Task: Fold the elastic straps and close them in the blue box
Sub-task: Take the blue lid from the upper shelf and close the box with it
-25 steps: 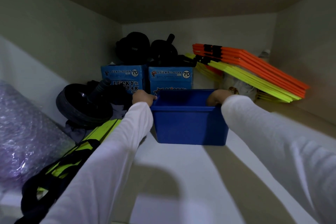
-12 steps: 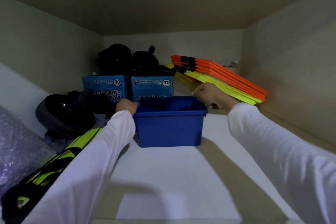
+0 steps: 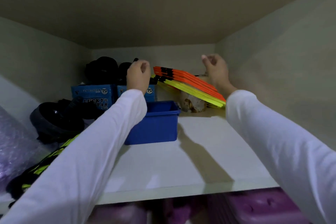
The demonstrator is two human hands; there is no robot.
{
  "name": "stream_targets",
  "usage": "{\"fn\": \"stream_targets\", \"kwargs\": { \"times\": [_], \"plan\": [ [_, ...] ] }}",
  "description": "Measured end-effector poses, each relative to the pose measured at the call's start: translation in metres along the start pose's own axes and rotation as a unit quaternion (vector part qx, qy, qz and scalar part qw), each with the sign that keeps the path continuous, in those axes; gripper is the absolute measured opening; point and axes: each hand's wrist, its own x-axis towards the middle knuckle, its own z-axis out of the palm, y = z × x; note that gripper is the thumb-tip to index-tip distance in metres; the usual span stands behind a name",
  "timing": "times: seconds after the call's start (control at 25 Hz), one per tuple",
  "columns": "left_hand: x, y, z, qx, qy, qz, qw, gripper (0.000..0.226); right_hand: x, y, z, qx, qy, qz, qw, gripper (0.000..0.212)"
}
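Note:
The blue box (image 3: 156, 125) stands on a white shelf (image 3: 181, 165) inside a cupboard, left of the middle, its top open. Its inside is hidden from this angle and no elastic straps show. My left hand (image 3: 138, 76) hovers above and behind the box's left side, fingers loosely curled and empty. My right hand (image 3: 216, 71) is raised to the right of the box, well clear of it, fingers curled and holding nothing. White sleeves cover both arms, and the left sleeve hides the box's left part.
Behind the box stand two blue cardboard cartons (image 3: 94, 94) with black round items (image 3: 101, 69) on top. Orange and yellow flat bars (image 3: 190, 85) lean at the back right. A black wheel (image 3: 54, 120) and purple bubble wrap (image 3: 14, 142) lie left. Purple items (image 3: 254, 207) sit below the shelf.
Both hands have let go of the blue box's rim and lifted up and back from it. The box stays on the shelf. The view has pulled back, showing the shelf's front edge.

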Motion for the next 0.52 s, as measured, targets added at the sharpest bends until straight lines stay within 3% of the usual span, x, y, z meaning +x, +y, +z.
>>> {"fn": "stream_targets", "kwargs": {
  "times": [0.28,0.52],
  "plan": [
    [0.021,0.139,-0.022,-0.081,0.109,0.139,0.981,0.036,0.025,-0.092,-0.059,0.056,0.108,-0.1,0.987,0.041],
    [0.023,0.194,-0.032,-0.113,0.155,0.154,0.969,0.056,0.047,-0.14,-0.093,0.079,0.124,-0.126,0.981,0.057]
  ]
}}
